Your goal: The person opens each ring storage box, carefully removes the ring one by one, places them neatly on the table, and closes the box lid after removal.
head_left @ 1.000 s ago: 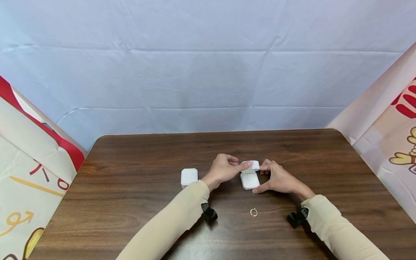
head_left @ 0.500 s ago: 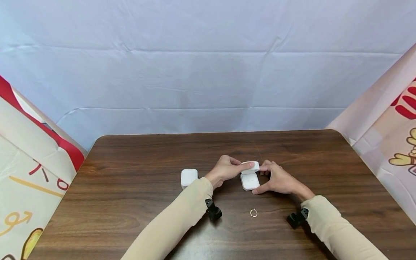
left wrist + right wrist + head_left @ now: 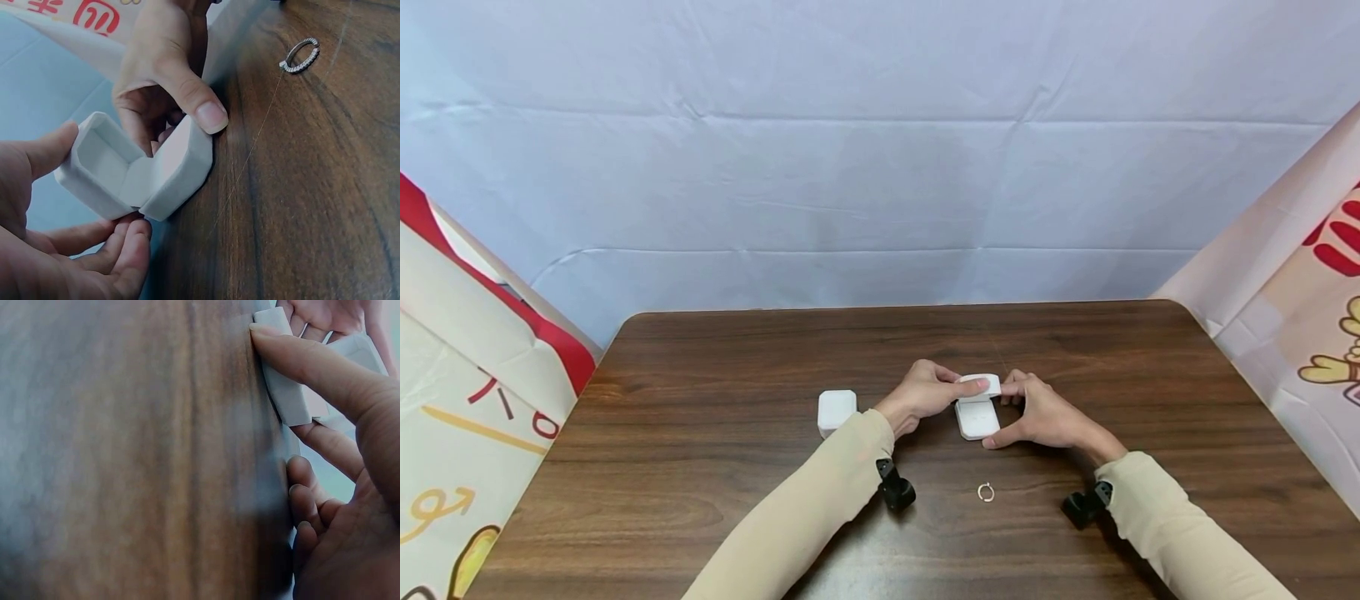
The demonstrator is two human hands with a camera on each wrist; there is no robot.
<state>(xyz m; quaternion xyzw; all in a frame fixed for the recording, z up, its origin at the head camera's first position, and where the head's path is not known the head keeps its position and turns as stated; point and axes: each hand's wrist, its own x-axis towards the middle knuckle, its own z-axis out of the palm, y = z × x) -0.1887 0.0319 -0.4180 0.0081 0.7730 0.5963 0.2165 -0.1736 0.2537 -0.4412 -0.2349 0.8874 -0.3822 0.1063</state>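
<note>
A white ring box (image 3: 977, 422) rests on the table with its lid (image 3: 87, 178) raised. From the left side, my left hand (image 3: 922, 390) pinches the lid, thumb at its front edge and fingers behind it. My right hand (image 3: 1043, 415) grips the base at the right, its thumb by the front corner and a finger near the hinge. The right wrist view shows that thumb along the box base (image 3: 284, 397). A pale pad lines the base. Nearer the person lies a ring (image 3: 986, 500), apart from both hands; the left wrist view shows small stones along its band (image 3: 304, 65).
A second white box (image 3: 837, 408), its lid down, stands left of the left hand, close to that forearm. The wooden table (image 3: 700, 467) ends at a back edge before a pale cloth backdrop (image 3: 865, 183). Printed cloths hang at both sides.
My left hand and forearm have shifted slightly to the right, and the lid leans a little further over the base. The right hand, the ring and the second box have stayed put.
</note>
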